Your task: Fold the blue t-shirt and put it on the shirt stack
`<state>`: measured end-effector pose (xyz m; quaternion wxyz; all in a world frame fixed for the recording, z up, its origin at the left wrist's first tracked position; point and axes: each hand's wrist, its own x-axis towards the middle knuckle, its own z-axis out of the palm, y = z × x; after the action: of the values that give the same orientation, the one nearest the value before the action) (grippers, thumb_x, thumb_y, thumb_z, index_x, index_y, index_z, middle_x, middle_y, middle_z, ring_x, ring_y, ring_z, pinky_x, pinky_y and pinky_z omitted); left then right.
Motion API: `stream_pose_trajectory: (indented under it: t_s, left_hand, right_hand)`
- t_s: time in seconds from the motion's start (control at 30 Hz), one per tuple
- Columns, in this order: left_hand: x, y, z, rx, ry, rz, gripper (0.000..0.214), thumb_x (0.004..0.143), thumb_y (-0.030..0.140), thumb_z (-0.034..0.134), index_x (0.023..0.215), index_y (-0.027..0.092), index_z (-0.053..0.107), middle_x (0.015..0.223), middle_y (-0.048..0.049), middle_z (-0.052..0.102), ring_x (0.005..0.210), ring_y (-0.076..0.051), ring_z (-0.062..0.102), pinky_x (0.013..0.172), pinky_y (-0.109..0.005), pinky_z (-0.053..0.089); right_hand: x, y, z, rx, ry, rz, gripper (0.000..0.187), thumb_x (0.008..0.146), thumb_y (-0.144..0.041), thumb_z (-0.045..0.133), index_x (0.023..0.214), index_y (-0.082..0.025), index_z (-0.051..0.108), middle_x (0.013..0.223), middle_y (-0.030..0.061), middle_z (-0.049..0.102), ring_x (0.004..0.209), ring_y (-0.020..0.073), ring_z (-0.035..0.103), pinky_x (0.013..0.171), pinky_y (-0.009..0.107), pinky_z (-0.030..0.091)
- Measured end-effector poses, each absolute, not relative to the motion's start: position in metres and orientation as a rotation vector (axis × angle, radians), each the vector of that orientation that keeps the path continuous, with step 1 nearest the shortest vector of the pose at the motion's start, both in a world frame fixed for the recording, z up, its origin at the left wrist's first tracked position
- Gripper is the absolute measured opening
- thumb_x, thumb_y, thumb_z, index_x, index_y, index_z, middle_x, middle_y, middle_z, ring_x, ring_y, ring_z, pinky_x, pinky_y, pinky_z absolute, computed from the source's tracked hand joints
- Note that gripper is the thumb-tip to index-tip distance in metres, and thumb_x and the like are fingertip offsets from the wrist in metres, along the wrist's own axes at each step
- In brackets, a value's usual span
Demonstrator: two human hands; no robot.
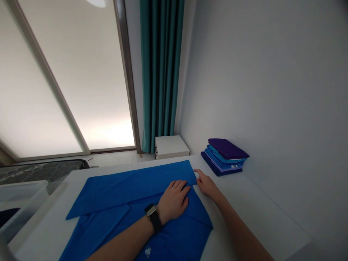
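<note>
Blue garment: lower centre of the frame, partly folded, on our white table.
Left hand: we lay it palm down on the garment — fingers extended, slightly apart.
Right hand: right of centre, we pinch the garment's edge between thumb and finger.
Folded stack: right of our right hand — near the wall.

The blue shirt runs off the bottom edge at six o'clock, its pale print too small to read; edges also crop the plastic bin at eight, the teal curtain at twelve.
</note>
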<state>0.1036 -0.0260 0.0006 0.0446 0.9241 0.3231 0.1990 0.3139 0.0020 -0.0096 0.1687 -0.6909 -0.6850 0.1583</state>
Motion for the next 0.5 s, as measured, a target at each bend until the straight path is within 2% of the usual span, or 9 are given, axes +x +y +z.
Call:
stream_pose_trajectory:
  t_s: [0.27,0.5]
  left_hand:
    - [0.103,-0.024,-0.005,2.823,0.991,0.605,0.046,0.090,0.026,0.049,0.136,0.020,0.044,0.136,-0.0098,0.051,0.123,-0.024,0.045,0.107,-0.042,0.034]
    - [0.104,-0.025,-0.004,2.829,0.991,0.592,0.040,0.090,0.026,0.049,0.129,0.018,0.049,0.129,-0.0095,0.053,0.118,-0.024,0.046,0.103,-0.040,0.035]
  right_hand:
    - [0.328,0.004,-0.011,-1.766,-1.802,0.561,0.044,0.080,-0.016,0.044,0.122,-0.018,0.053,0.064,-0.0052,0.051,0.063,0.0151,0.053,0.063,0.023,0.038]
    - [0.330,-0.001,-0.011,-1.913,-1.961,0.481,0.043,0.081,-0.009,0.042,0.121,-0.022,0.054,0.074,-0.0013,0.062,0.074,0.0160,0.059,0.069,0.023,0.036]
